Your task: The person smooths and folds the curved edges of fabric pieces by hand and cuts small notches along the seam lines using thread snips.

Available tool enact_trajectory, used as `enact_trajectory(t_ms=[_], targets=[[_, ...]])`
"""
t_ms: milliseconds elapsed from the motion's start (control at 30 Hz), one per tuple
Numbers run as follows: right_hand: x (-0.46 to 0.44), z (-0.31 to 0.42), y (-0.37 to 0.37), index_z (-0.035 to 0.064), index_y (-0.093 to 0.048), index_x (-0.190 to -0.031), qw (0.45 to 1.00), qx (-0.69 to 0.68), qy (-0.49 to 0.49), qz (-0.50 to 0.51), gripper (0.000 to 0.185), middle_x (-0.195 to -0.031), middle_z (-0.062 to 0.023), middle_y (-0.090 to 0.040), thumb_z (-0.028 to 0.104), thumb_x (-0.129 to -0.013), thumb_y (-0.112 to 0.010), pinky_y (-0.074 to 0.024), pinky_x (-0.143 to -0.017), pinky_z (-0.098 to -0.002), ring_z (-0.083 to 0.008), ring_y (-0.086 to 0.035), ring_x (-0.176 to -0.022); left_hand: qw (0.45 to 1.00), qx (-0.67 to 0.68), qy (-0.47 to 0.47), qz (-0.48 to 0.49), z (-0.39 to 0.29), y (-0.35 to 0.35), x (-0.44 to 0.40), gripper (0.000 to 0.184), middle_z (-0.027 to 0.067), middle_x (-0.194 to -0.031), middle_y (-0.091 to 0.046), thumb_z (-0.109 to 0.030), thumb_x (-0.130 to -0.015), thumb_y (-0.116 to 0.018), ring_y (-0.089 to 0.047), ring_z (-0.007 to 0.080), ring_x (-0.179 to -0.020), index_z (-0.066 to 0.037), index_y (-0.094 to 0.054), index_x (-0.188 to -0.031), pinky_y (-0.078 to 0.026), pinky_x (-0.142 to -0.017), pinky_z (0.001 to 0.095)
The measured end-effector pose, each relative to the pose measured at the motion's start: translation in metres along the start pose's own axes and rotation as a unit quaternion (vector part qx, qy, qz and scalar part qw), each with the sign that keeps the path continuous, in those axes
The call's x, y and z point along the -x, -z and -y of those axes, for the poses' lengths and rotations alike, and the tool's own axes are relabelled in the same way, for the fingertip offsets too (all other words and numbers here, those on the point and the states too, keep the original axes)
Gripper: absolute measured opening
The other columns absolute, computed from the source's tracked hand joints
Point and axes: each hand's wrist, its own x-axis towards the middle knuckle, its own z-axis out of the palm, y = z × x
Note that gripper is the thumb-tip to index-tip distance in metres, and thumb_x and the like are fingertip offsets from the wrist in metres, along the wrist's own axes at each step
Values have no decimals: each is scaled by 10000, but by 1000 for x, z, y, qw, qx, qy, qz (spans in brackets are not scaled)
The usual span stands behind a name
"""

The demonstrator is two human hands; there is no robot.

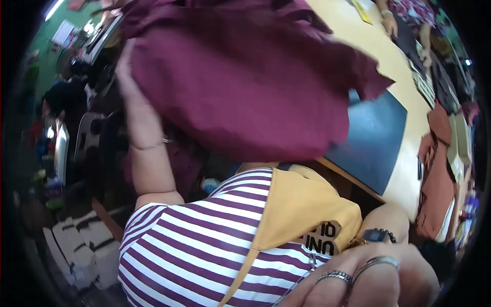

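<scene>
A large piece of maroon cloth [245, 87] hangs raised and blurred in front of me. My left arm stretches up along its left edge, and my left hand [127, 59] is at the cloth, holding it, with the fingers mostly hidden. Close to the camera at the lower right is my right hand [373, 279], with rings and a dark watch [376, 235] at the wrist. Its fingers are curled, and the fingertips fall outside the view. Whatever they hold, if anything, is hidden. Below the cloth are my striped shirt [204, 230] and a mustard cloth garment [302, 204] with black lettering.
Under the cloth's right side, a dark blue board [376, 143] lies on the pale table [409, 169]. A yellow ruler-like strip [362, 11] is at the far edge. Rust-coloured fabric [437, 179] lies at the right. Another person's hand [389, 24] rests near dark fabric.
</scene>
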Motion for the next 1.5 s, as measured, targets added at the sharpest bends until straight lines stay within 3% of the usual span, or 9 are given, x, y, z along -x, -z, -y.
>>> enact_trajectory(t_ms=[200, 467, 800, 1000, 1033, 1067, 1133, 1267, 1500], targets=[[-22, -21, 0, -9, -596, -989, 997, -46, 26, 62, 292, -923, -119, -595, 277, -940, -560, -504, -822, -353, -226, -586, -867, 875, -71, -365, -311, -163, 152, 17, 444, 206, -1266, -570, -301, -944, -446, -584, 327, -1135, 18, -546, -1236, -473, -993, 521], [-49, -42, -10, 1, -592, -944, 986, -84, 59, 133, 224, -889, -102, -585, 221, -945, -551, -509, -811, -336, -201, -576, -829, 439, -370, -642, -508, -224, 151, 119, 428, 254, -1197, -599, -281, -939, -489, -617, 353, -1044, 77, -564, -1160, -490, -931, 453], [-62, -43, -2, 13, -589, -888, 986, -52, 69, 140, 160, -847, -81, -573, 152, -951, -541, -514, -798, -316, -170, -564, -782, 446, -859, 31, -249, 24, 319, -21, 327, 284, -1076, -640, -235, -932, -413, -618, 444, -1034, 12, -567, -1081, -494, -879, 530], [-55, -54, 27, 20, -586, -855, 944, 324, -64, 18, 144, -821, -68, -565, 110, -955, -535, -518, -790, -304, -152, -556, -753, 841, -495, 139, -169, 174, 293, 17, 525, 196, -1105, -642, -428, -925, -540, -655, 342, -894, -26, -556, -1261, -517, -812, 342], [-43, -54, 18, 21, -586, -849, 749, 624, -223, -19, 144, -817, -65, -564, 103, -956, -534, -518, -788, -302, -149, -555, -748, 811, -568, 40, -133, 172, 299, 24, 500, 177, -1133, -630, -415, -926, -549, -642, 338, -937, -43, -557, -1259, -509, -835, 361], [-35, -73, 27, 23, -586, -843, 735, 612, -282, -75, 145, -813, -63, -563, 96, -956, -533, -519, -787, -299, -146, -554, -744, 766, -633, -57, -95, 165, 312, 31, 476, 158, -1160, -619, -402, -927, -559, -629, 335, -980, -60, -559, -1257, -501, -857, 380], [11, -123, 80, 0, -618, -881, 912, 147, -236, -302, 64, -842, -58, -600, 38, -925, -594, -489, -837, -286, -124, -549, -740, 583, -787, -153, -131, 150, 343, 36, 472, 130, -1268, -555, -389, -908, -591, -569, 334, -1109, -90, -542, -1269, -467, -922, 414], [98, -157, 128, -2, -636, -952, 823, 344, -328, -310, 104, -956, -84, -633, 94, -914, -634, -457, -885, -318, -158, -580, -891, 505, -822, 239, -113, 124, 395, 76, 1016, 131, -1606, -67, -715, -750, -600, -89, 355, -1470, -212, -191, -1533, -143, -1129, 626], [154, -160, 129, 36, -658, -1003, 680, 563, -376, -283, 146, -1192, -139, -610, 150, -916, -629, -394, -994, -391, -301, -534, -1156, 526, -673, 426, -298, 193, 417, 110, 1060, 120, -1608, -69, -803, -746, -481, -5, 318, -1484, -218, -113, -1550, -89, -1144, 626]])
